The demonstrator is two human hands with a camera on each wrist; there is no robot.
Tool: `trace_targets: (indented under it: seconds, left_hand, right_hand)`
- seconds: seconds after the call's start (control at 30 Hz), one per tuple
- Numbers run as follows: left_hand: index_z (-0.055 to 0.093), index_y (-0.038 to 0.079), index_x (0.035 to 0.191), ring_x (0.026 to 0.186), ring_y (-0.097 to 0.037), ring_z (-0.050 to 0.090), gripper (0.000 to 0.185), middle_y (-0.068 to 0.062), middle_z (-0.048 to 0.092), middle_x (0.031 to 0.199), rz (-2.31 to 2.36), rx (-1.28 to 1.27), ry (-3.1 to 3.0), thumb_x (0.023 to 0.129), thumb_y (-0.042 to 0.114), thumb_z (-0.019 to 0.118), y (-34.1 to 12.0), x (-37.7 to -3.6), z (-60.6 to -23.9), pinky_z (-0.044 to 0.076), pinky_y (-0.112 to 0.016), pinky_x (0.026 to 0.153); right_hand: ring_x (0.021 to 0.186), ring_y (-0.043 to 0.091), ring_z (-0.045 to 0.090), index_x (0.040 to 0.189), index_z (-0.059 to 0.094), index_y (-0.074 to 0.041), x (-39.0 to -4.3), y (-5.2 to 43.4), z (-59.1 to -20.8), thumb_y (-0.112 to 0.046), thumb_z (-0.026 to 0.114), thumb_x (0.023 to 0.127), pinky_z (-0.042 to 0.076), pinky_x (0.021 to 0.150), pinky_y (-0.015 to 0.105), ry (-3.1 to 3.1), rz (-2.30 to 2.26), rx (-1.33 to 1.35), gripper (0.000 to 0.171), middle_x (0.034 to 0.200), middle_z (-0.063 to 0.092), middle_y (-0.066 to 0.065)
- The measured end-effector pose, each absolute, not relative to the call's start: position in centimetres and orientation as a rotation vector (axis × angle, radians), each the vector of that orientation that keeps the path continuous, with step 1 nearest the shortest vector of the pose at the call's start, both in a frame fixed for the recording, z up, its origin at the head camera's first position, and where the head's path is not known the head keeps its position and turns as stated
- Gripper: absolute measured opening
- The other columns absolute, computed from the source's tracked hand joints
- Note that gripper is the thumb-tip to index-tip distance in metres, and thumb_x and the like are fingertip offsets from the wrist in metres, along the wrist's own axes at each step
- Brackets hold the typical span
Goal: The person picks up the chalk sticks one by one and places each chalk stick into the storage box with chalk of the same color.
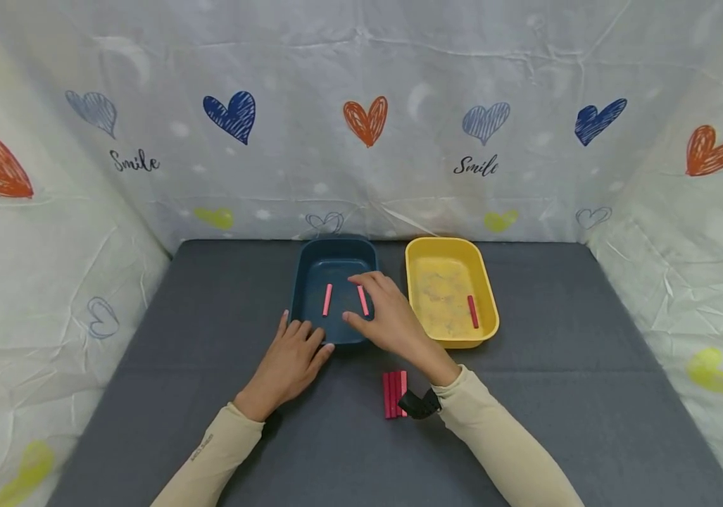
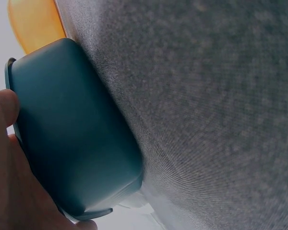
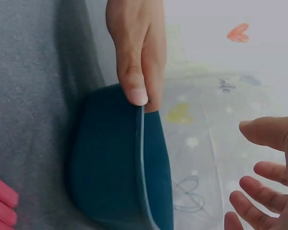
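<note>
My left hand (image 1: 288,360) pinches the near left rim of the dark blue tray (image 1: 338,246), thumb outside and fingers over the edge, as the right wrist view shows. Inside that tray lie two light pink sticks (image 1: 327,300), apart from each other. Above the tray's right side is my right hand (image 1: 391,313), with thumb and fingers spread and nothing held between them. One pink stick (image 1: 363,301) shows below its fingers. In the right wrist view the fingers (image 3: 259,189) of the right hand are spread and empty.
To the right stands a yellow tray (image 1: 442,243) with one dark red stick (image 1: 472,312) in it. Several red and pink sticks (image 1: 393,396) lie side by side on the grey cloth, partly behind the right wrist's black strap (image 1: 421,405). A printed curtain hangs behind.
</note>
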State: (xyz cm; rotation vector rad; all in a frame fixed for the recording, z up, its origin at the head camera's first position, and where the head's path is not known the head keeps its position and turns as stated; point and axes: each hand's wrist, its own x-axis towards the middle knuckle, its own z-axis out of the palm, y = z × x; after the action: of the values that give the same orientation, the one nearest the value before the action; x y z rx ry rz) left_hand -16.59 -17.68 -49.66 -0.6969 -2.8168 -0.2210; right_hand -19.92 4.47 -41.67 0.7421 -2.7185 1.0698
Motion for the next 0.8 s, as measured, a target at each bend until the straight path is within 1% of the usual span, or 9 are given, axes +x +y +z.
trace_targets:
  seconds: [0.13, 0.43, 0.67, 0.8]
  left_hand:
    - [0.063, 0.010, 0.107, 0.102, -0.030, 0.056, 0.032, -0.010, 0.060, 0.099, -0.215, -0.688, -2.819, 0.100, 0.039, 0.053, -17.6, -16.7, -49.5, 0.023, -0.065, 0.116]
    - [0.064, 0.009, 0.112, 0.107, -0.031, 0.056, 0.036, -0.012, 0.061, 0.106, -0.160, -0.681, -2.845, 0.100, 0.041, 0.053, -17.5, -16.5, -49.3, 0.025, -0.064, 0.115]
    - [0.064, 0.010, 0.111, 0.107, -0.031, 0.055, 0.035, -0.011, 0.061, 0.105, -0.162, -0.666, -2.847, 0.100, 0.041, 0.054, -17.6, -16.4, -49.4, 0.024, -0.064, 0.116]
    - [0.063, 0.011, 0.107, 0.105, -0.030, 0.055, 0.032, -0.010, 0.060, 0.103, -0.169, -0.667, -2.837, 0.100, 0.041, 0.053, -17.6, -16.4, -49.4, 0.025, -0.064, 0.116]
  right_hand:
    - [0.123, 0.022, 0.053, 0.137, 0.053, -0.013, -19.5, 5.2, -42.2, -0.032, 0.073, 0.088, 0.049, 0.103, 0.042, -2.695, 1.085, 0.717, 0.055, 0.134, 0.055, 0.006]
    - [0.121, 0.021, 0.053, 0.136, 0.054, -0.013, -17.9, 6.4, -43.6, -0.030, 0.075, 0.087, 0.050, 0.102, 0.041, -2.720, 1.015, 0.730, 0.057, 0.132, 0.056, 0.005]
    - [0.119, 0.019, 0.053, 0.135, 0.055, -0.017, -16.5, 7.8, -44.1, -0.031, 0.076, 0.086, 0.050, 0.101, 0.041, -2.733, 1.008, 0.717, 0.055, 0.130, 0.056, 0.001]
    - [0.119, 0.018, 0.053, 0.133, 0.057, -0.016, -16.0, 8.6, -44.2, -0.029, 0.077, 0.085, 0.050, 0.101, 0.041, -2.732, 1.005, 0.703, 0.054, 0.129, 0.056, 0.001]
